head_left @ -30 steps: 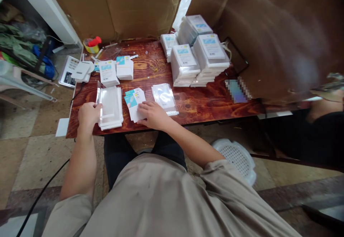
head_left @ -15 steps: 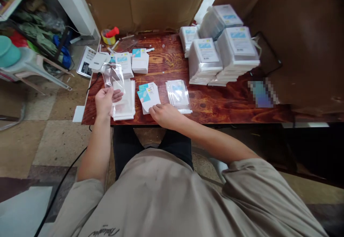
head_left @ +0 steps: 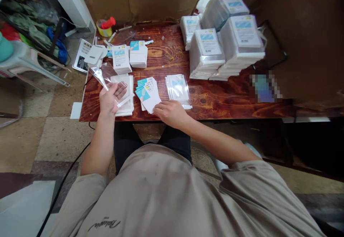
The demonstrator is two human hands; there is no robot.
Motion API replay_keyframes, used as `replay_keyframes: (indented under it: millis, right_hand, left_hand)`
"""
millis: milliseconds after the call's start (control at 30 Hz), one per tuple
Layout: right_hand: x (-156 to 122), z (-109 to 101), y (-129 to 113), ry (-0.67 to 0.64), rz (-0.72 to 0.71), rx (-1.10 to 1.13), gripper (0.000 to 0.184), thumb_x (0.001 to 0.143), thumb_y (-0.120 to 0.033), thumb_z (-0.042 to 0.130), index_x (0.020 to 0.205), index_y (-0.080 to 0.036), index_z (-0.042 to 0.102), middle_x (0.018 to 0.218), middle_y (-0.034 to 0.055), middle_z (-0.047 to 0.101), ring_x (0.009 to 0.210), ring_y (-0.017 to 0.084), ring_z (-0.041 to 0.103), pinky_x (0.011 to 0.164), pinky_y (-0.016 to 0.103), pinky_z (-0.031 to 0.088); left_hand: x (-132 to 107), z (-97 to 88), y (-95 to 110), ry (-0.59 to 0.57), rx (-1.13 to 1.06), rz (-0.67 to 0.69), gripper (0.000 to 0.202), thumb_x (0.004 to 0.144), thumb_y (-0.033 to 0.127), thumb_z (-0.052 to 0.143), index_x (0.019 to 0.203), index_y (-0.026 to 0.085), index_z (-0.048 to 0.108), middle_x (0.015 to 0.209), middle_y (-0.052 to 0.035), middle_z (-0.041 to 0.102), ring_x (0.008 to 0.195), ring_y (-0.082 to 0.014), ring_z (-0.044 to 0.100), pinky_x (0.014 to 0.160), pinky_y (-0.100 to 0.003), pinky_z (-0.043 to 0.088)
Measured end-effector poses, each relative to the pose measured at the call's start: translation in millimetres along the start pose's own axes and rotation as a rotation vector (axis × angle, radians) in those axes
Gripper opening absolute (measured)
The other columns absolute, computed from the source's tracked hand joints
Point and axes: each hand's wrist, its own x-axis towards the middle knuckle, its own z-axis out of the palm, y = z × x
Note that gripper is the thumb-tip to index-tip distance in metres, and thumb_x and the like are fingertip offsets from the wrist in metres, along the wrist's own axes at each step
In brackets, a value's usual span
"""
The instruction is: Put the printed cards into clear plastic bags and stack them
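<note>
My left hand (head_left: 110, 96) holds a clear plastic bag (head_left: 103, 74), palm turned up and thumb over the film. Beneath that hand lies a stack of clear bags (head_left: 129, 102) with white edges. My right hand (head_left: 172, 113) pinches the lower corner of a white and blue printed card (head_left: 151, 99), on top of a fanned pile of similar cards; its fingertips are partly hidden. Just right of the cards sits a small pile of filled clear bags (head_left: 179, 89), each showing a printed card.
Tall stacks of bagged cards (head_left: 206, 56) stand at the table's back right. Two card stacks (head_left: 120, 58) (head_left: 138, 56) are at the back left, near a tape roll (head_left: 104, 31) and a scale (head_left: 82, 56). Yellow rubber bands (head_left: 174, 53) lie mid-table. Cardboard (head_left: 166, 0) walls the back.
The bag in my left hand has tipped, its white edge now showing below the fingers. My right hand has drawn the top card slightly toward me and right. The view has shifted a little.
</note>
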Motion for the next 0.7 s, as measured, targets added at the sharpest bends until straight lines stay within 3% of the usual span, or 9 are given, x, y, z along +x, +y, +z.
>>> replay_keyframes:
  millis: [100, 233, 300, 400, 567, 700]
  right_hand:
    - [-6.4, -1.6, 5.6, 0.162, 0.115, 0.184, 0.028, 0.105, -0.030, 0.048, 0.091, -0.020, 0.071, 0.096, 0.0075, 0.076, 0.089, 0.021, 0.066, 0.075, 0.033, 0.045]
    - [-14.6, -13.6, 4.7, 0.652, 0.506, 0.645, 0.030, 0.099, -0.050, 0.058, 0.092, -0.022, 0.068, 0.087, 0.0067, 0.075, 0.076, 0.018, 0.066, 0.071, 0.032, 0.052]
    - [-14.7, -14.6, -0.3, 0.662, 0.618, 0.960, 0.036, 0.091, -0.056, 0.068, 0.086, -0.021, 0.063, 0.072, 0.0027, 0.069, 0.060, 0.015, 0.060, 0.057, 0.028, 0.048]
    - [-10.1, -5.4, -6.8, 0.518, 0.667, 1.233, 0.043, 0.081, -0.059, 0.077, 0.079, -0.020, 0.057, 0.057, -0.0033, 0.058, 0.048, 0.010, 0.047, 0.047, 0.024, 0.038]
    - [-3.8, 6.9, -6.9, 0.678, 0.782, 1.088, 0.036, 0.084, -0.051, 0.073, 0.077, -0.020, 0.055, 0.053, -0.0057, 0.051, 0.046, 0.008, 0.039, 0.047, 0.023, 0.029]
    - [3.1, 9.0, -13.1, 0.774, 0.774, 1.070, 0.035, 0.086, -0.050, 0.071, 0.078, -0.022, 0.053, 0.056, -0.0052, 0.052, 0.048, 0.008, 0.040, 0.047, 0.024, 0.030]
  left_hand:
    - [-1.8, 2.7, -0.4, 0.005, -0.008, 0.011, 0.019, 0.085, 0.030, 0.077, 0.095, 0.019, 0.065, 0.100, -0.0095, 0.077, 0.096, -0.0217, 0.077, 0.089, -0.035, 0.062]
    - [-2.8, 4.2, -6.5, 0.011, -0.013, 0.030, 0.023, 0.085, 0.036, 0.078, 0.093, 0.019, 0.066, 0.100, -0.0094, 0.077, 0.101, -0.0220, 0.075, 0.091, -0.036, 0.061]
    - [-5.3, 7.1, -10.7, -0.012, -0.033, 0.032, 0.024, 0.084, 0.037, 0.079, 0.093, 0.020, 0.066, 0.104, -0.0096, 0.077, 0.105, -0.0224, 0.075, 0.093, -0.036, 0.061]
    - [-13.2, 15.0, -15.2, -0.066, -0.069, 0.012, 0.025, 0.084, 0.039, 0.079, 0.095, 0.020, 0.067, 0.108, -0.0097, 0.077, 0.110, -0.0235, 0.073, 0.095, -0.037, 0.060]
    - [-30.9, 26.1, -18.8, -0.093, -0.091, -0.033, 0.022, 0.086, 0.037, 0.076, 0.098, 0.020, 0.069, 0.103, -0.0089, 0.078, 0.107, -0.0232, 0.074, 0.093, -0.036, 0.060]
    - [-40.9, 30.6, -26.8, -0.099, -0.080, 0.022, 0.024, 0.084, 0.037, 0.079, 0.096, 0.019, 0.070, 0.101, -0.0090, 0.077, 0.109, -0.0249, 0.073, 0.094, -0.037, 0.060]
